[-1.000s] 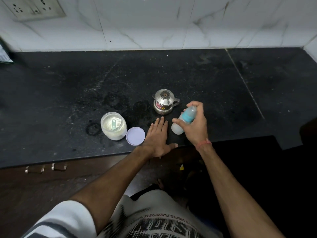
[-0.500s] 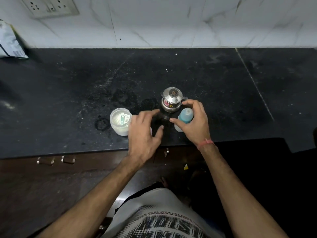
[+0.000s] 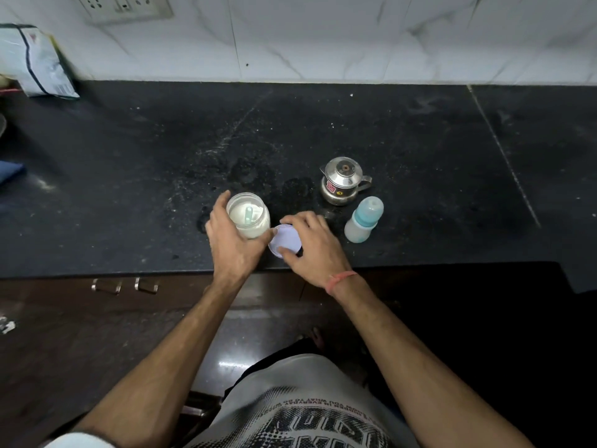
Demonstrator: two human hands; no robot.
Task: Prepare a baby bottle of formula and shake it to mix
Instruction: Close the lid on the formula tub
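Your right hand [image 3: 315, 245] left the baby bottle [image 3: 363, 219], now pinching the lid [image 3: 284, 242] near the tabletop's [image 3: 129, 189] front edge; your left hand [image 3: 231, 242] grips the formula jar [image 3: 248, 216].

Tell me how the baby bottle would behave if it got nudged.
The baby bottle stands upright and free, tall on a narrow base, so it would probably tip. Its round body would likely roll. It looks like light plastic.

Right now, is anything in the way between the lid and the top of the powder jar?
Nothing visible blocks it. The right hand pinches the lid right beside the jar, which the left hand holds. The jar's mouth is open; only a green scoop sits inside, in the powder.
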